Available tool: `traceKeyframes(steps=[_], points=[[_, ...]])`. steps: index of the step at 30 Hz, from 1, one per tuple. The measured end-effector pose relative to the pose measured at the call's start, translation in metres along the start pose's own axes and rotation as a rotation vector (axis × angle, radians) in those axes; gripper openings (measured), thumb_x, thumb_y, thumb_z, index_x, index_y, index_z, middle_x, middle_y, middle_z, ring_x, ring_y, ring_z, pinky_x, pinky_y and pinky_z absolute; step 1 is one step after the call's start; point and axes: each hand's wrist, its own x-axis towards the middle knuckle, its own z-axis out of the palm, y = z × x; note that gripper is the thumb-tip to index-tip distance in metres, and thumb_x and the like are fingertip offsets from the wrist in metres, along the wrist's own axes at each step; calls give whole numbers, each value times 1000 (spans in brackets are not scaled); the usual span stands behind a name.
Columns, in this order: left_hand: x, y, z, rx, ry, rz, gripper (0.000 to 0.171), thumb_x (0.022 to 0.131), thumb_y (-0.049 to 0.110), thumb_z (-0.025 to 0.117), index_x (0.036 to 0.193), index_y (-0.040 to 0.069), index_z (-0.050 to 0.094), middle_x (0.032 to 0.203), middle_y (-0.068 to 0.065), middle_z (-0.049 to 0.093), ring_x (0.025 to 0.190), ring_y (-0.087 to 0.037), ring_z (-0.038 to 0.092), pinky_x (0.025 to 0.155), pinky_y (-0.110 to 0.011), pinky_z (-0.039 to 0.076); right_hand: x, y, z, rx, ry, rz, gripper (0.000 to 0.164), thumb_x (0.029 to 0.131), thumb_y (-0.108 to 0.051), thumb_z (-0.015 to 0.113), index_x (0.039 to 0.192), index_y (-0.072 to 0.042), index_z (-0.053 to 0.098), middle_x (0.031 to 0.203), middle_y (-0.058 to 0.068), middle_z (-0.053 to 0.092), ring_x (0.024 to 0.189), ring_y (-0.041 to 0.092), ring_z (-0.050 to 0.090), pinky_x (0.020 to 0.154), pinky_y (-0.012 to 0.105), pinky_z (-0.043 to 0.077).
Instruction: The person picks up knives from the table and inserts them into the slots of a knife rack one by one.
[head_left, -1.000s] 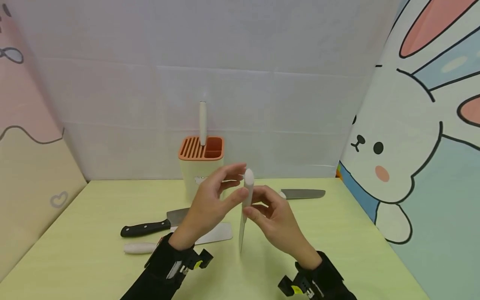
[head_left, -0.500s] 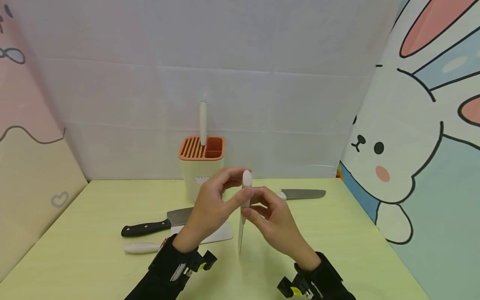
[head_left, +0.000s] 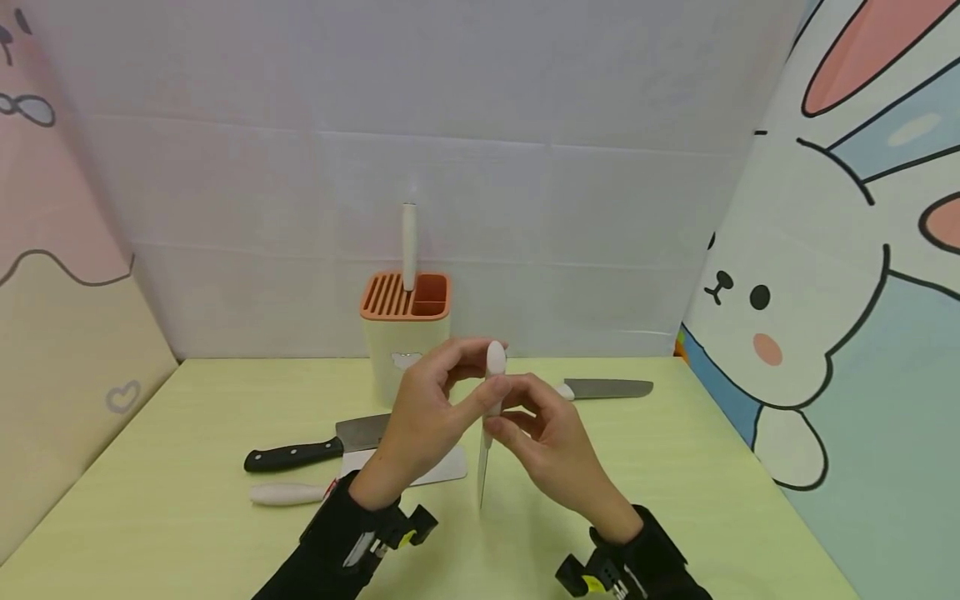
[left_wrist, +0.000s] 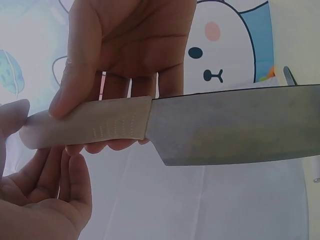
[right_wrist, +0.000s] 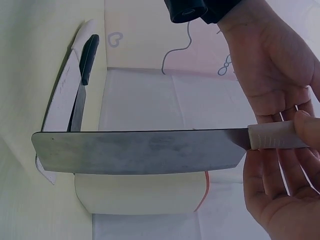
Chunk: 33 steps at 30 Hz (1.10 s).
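A white-handled kitchen knife (head_left: pixel 495 360) stands upright over the table, its broad blade (right_wrist: pixel 145 152) pointing down and seen edge-on in the head view. My right hand (head_left: pixel 558 442) pinches the handle near the blade; in the left wrist view its thumb lies on the handle (left_wrist: pixel 117 122) with fingers behind. My left hand (head_left: pixel 420 417) holds the handle's upper end, thumb in front and fingers reaching behind. Left of the hands lie a black-handled cleaver (head_left: pixel 360 432) and a white-handled cleaver (head_left: pixel 288 494), partly hidden by the left arm.
Behind the hands stands a cream knife block (head_left: pixel 386 358) with an orange slotted top (head_left: pixel 384 298). One white handle (head_left: pixel 408 246) sticks up from it. Another white-handled knife (head_left: pixel 611 388) lies at the back right of the pale green table (head_left: pixel 675 500).
My left hand has shifted slightly right and down, its thumb closer against the handle. The held knife has straightened a little. My right hand has stayed almost still.
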Motion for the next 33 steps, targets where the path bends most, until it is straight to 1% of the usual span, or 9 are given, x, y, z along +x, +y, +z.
traceKeyframes(steps=[6, 11, 19, 24, 28, 33], points=[[0, 1, 1, 1, -5, -7, 38, 99, 12, 78, 135, 9, 68, 121, 0, 71, 108, -18, 70, 99, -32, 58, 0, 0, 0, -8, -1, 4, 38, 97, 3, 74, 132, -4, 64, 123, 12, 67, 110, 22, 71, 89, 36, 64], [0, 0, 1, 23, 6, 5, 37, 99, 11, 77, 134, 10, 69, 120, 1, 71, 107, -17, 71, 98, -32, 59, 0, -1, 0, -12, -5, 14, 37, 97, 3, 74, 132, -4, 64, 122, 11, 67, 109, 25, 70, 89, 35, 64], [-1, -1, 0, 61, 10, 25, 36, 99, 10, 76, 135, 9, 69, 120, 0, 72, 106, -16, 71, 97, -33, 60, 0, -4, 0, -28, 2, 93, 36, 98, -3, 75, 132, -7, 65, 121, 7, 69, 106, 23, 70, 91, 32, 63], [-1, -2, 0, 69, 15, 26, 37, 100, 10, 75, 136, 9, 69, 120, -2, 72, 106, -16, 71, 96, -33, 60, 1, -5, 0, -35, 25, 124, 37, 96, -3, 77, 131, -7, 66, 118, 6, 69, 104, 24, 70, 91, 32, 63], [-1, -1, -1, 62, 14, 22, 36, 101, 11, 75, 136, 10, 69, 119, -1, 72, 106, -15, 72, 97, -33, 60, 2, -5, 0, -38, 37, 134, 36, 96, -3, 78, 129, -8, 66, 117, 6, 69, 104, 24, 70, 90, 32, 63], [-1, -2, -1, 54, 15, 23, 38, 100, 10, 75, 138, 11, 68, 121, -3, 72, 108, -16, 72, 96, -34, 60, 1, -3, 0, -34, 31, 127, 33, 97, -5, 78, 128, -9, 66, 115, 6, 69, 103, 23, 70, 90, 32, 63]])
